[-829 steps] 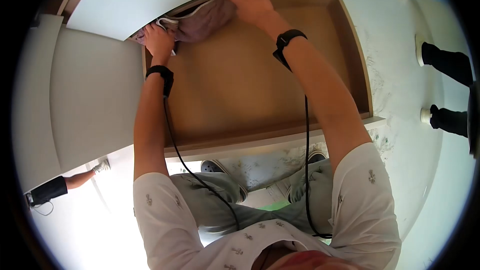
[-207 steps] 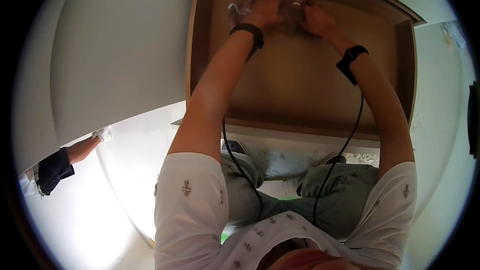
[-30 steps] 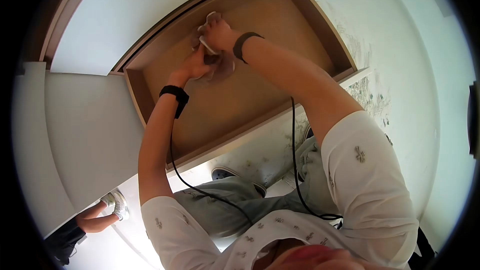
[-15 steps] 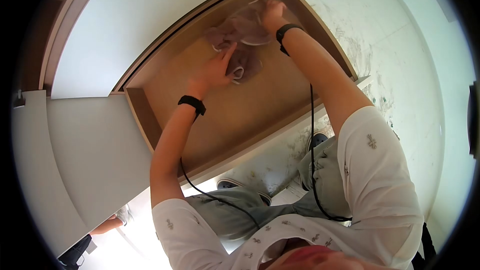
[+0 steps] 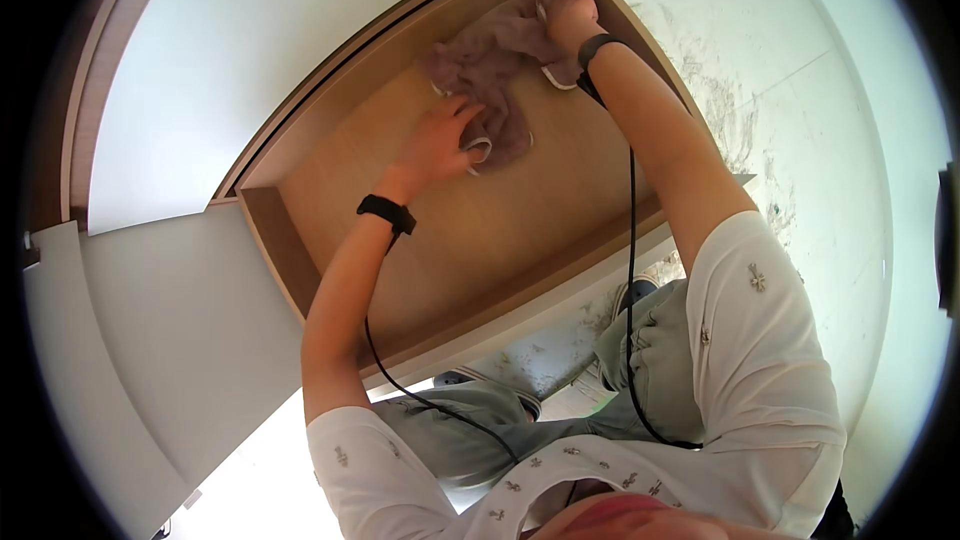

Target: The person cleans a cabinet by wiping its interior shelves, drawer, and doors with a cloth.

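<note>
A crumpled mauve cloth (image 5: 482, 60) with white edging lies in a wooden drawer (image 5: 410, 230), stretched between its middle and its far right corner. At that corner my right hand (image 5: 572, 20) is closed on the cloth's upper end; its fingertips are partly hidden. My left hand (image 5: 437, 145) is at the lower end of the cloth, with thumb and fingers apart. The thumb touches or nearly touches a white-edged loop there. Each wrist wears a black band with a black cable.
White cabinet panels (image 5: 180, 310) stand to the left of the pulled-out drawer. A white front panel (image 5: 540, 315) borders the drawer near my legs. On the right is a pale, scuffed floor (image 5: 780, 100). My shoes (image 5: 480, 380) show below the drawer.
My right hand has shifted slightly right, drawing the cloth's upper end towards the corner. My left hand's fingers have spread a little. Another person's arm at lower left has left view.
</note>
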A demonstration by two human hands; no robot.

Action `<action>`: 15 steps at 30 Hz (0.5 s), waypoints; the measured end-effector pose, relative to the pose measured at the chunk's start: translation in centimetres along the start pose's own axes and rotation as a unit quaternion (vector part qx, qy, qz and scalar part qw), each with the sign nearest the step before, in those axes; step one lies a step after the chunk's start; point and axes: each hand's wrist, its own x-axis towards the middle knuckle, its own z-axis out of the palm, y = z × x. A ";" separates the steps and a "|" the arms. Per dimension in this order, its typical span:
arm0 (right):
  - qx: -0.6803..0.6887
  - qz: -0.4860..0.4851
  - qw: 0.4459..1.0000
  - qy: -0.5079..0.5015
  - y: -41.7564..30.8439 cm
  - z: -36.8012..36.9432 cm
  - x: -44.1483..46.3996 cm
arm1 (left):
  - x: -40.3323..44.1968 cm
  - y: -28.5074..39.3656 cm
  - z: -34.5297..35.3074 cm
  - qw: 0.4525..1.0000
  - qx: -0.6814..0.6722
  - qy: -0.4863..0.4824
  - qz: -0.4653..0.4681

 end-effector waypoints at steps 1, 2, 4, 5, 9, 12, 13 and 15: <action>-0.012 -0.004 0.999 0.044 0.7 3.7 3.5 | 0.2 0.0 -0.2 1.000 -0.002 -0.002 -0.001; -0.030 -0.010 0.994 0.102 1.9 8.2 8.4 | 0.6 0.0 -0.6 1.000 -0.002 -0.009 -0.002; -0.025 -0.022 0.988 0.149 3.3 12.1 11.5 | 1.2 -0.2 -1.2 1.000 0.000 -0.016 -0.006; -0.003 -0.024 0.992 0.126 3.3 10.4 10.1 | 1.6 -0.2 -1.4 1.000 0.003 -0.027 -0.006; 0.056 -0.013 0.997 0.044 3.0 7.7 8.8 | 1.6 -0.1 -1.6 1.000 0.014 -0.015 -0.002; 0.022 0.011 1.000 0.015 3.2 8.8 10.5 | 1.4 -0.7 -0.9 1.000 0.014 0.009 0.013; -0.007 0.020 1.000 0.005 3.2 9.1 10.8 | 1.3 -0.8 -0.6 1.000 0.013 0.010 0.012; -0.017 0.016 1.000 0.007 3.5 10.0 11.8 | 1.1 -0.8 -0.6 0.999 0.017 0.017 0.021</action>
